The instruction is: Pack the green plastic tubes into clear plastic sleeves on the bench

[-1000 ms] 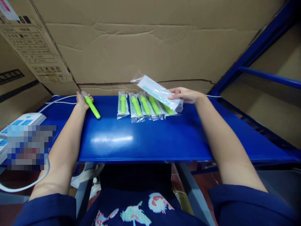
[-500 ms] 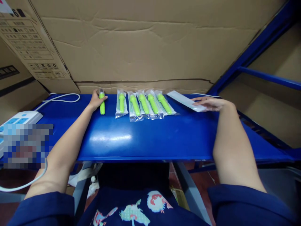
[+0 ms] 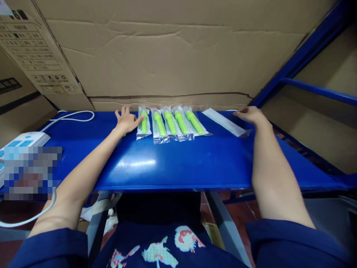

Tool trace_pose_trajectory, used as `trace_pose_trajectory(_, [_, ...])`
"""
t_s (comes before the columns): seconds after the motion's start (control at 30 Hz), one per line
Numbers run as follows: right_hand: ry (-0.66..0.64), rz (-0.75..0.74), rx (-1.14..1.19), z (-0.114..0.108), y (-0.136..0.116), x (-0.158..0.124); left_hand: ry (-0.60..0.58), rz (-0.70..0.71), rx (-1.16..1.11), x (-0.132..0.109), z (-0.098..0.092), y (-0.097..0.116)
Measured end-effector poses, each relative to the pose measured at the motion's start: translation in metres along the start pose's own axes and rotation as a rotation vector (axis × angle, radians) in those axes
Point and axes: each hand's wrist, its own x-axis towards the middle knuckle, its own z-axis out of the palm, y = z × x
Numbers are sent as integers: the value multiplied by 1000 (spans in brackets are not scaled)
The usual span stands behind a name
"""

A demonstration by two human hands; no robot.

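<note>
My left hand [image 3: 126, 119] lies open on the blue table [image 3: 178, 160], fingers spread, its thumb touching the leftmost bagged green pen [image 3: 144, 124]. The loose green pen is almost hidden under my palm. Several green pens in clear bags [image 3: 170, 124] lie side by side in a row. My right hand [image 3: 249, 113] rests knuckles up at the far right end of the row, fingers loosely bent, holding nothing. Its fingertips are at the far end of a flat stack of empty white bags [image 3: 227, 123].
Large cardboard boxes [image 3: 167, 56] stand right behind the table. A white power strip [image 3: 25, 139] and its white cable [image 3: 72, 115] lie at the left. A blue rack frame [image 3: 306, 89] rises at the right. Cloth and bags hang below the table's front edge.
My right hand laid the white bags down right of the row and slid off them. My left hand set the loose green pen down beside the row and spread flat over it.
</note>
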Motion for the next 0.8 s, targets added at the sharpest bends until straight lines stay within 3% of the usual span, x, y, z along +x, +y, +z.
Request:
trace_pose_trajectory(0.2, [191, -160, -34, 26, -26, 8, 36, -74, -265, 6, 12, 3])
trace_pose_trajectory(0.3, [314, -434, 9, 42, -54, 1, 77, -126, -516, 13, 17, 0])
trace_pose_trajectory(0.4, [323, -638, 182, 54, -92, -20, 169, -115, -711, 18, 22, 4])
trace_pose_trajectory(0.5, [150, -653, 446, 65, -134, -56, 321, -22, -796, 16, 27, 18])
trace_pose_trajectory(0.67, [-551, -607, 824, 80, -185, -132, 525, 171, -889, -6, 30, 51])
trace_pose_trajectory(0.7, [-643, -575, 887, 83, -191, -144, 552, 210, -889, -11, 29, 57])
trace_pose_trajectory(0.8, [-676, -497, 962, 87, -198, -163, 579, 308, -871, -22, 27, 68])
